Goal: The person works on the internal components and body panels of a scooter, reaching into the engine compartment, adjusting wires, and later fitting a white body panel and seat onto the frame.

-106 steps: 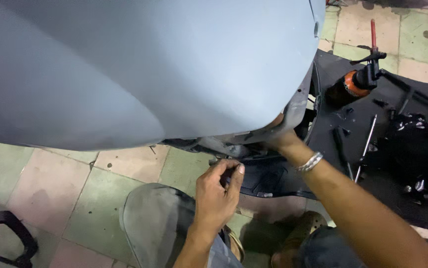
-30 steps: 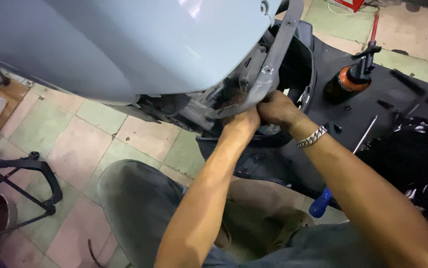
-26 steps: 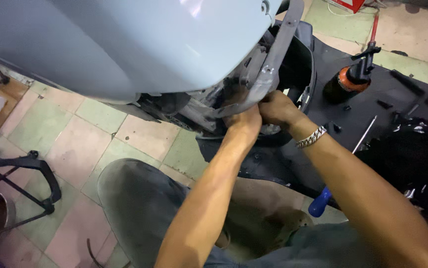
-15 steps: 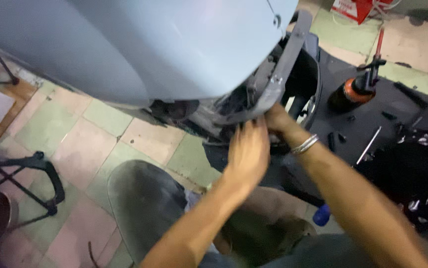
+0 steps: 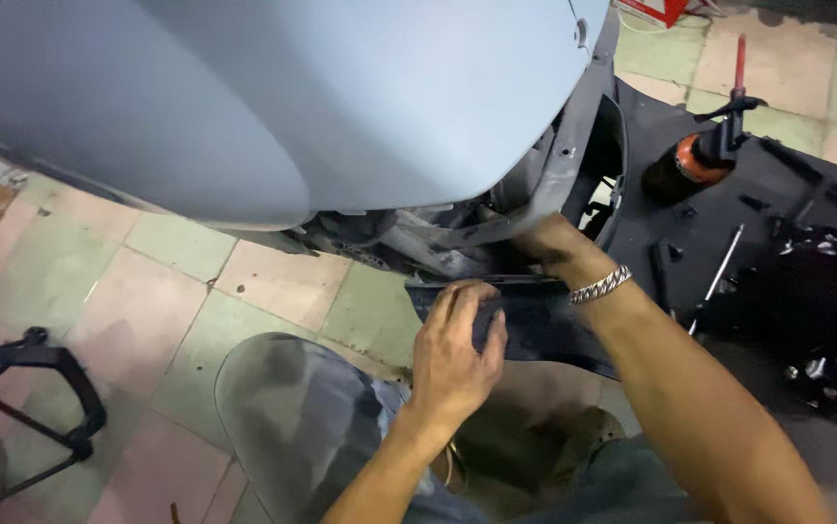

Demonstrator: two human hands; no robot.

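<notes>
left hand [image 5: 457, 354] is curled around the near edge of the dark plastic panel [image 5: 535, 325], centre frame, grasping it. right hand [image 5: 549, 247] reaches up under the grey scooter body [image 5: 341, 97] at the frame bracket [image 5: 496, 228]; can't tell its grip. panel's long axis runs left-right, tucked just under the bracket. free room is toward lower frame, above the knee [image 5: 292, 417].

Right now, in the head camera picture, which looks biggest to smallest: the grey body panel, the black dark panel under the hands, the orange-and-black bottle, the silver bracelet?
1. Grey body panel, though nearness to the camera inflates it.
2. Black panel.
3. Orange-and-black bottle.
4. Silver bracelet.
</notes>
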